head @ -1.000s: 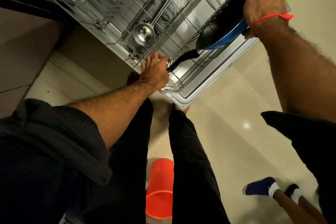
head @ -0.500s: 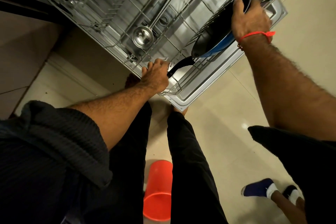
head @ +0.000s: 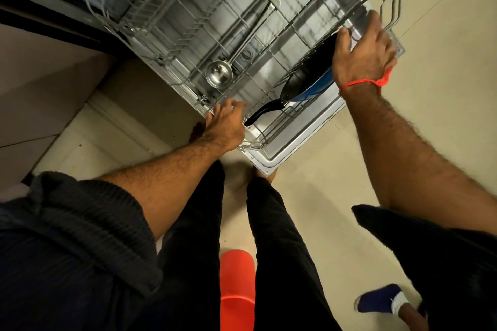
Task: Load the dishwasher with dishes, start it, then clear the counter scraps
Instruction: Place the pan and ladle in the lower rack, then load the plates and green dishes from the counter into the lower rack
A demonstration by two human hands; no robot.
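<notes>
The dishwasher's lower rack point(head: 269, 142) is pulled out over the open door point(head: 304, 140). A blue frying pan point(head: 309, 75) with a black inside stands on its edge between the tines at the rack's right side. Its black handle point(head: 262, 113) points toward me. My right hand point(head: 360, 59) holds the pan's upper rim, thumb on the black side and palm behind the blue side. My left hand point(head: 226, 126) curls its fingers over the rack's front rim, just left of the handle's tip. A steel ladle point(head: 219, 74) lies in the rack's middle.
Behind my legs an orange bucket point(head: 236, 290) lies on the tiled floor. Another person's foot in a blue shoe point(head: 382, 301) stands at the lower right. Cabinet fronts point(head: 40, 94) run along the left of the dishwasher.
My right hand has come lower and nearer along the pan's rim, and the pan sits deeper among the tines. My left hand stays at the rack's front rim.
</notes>
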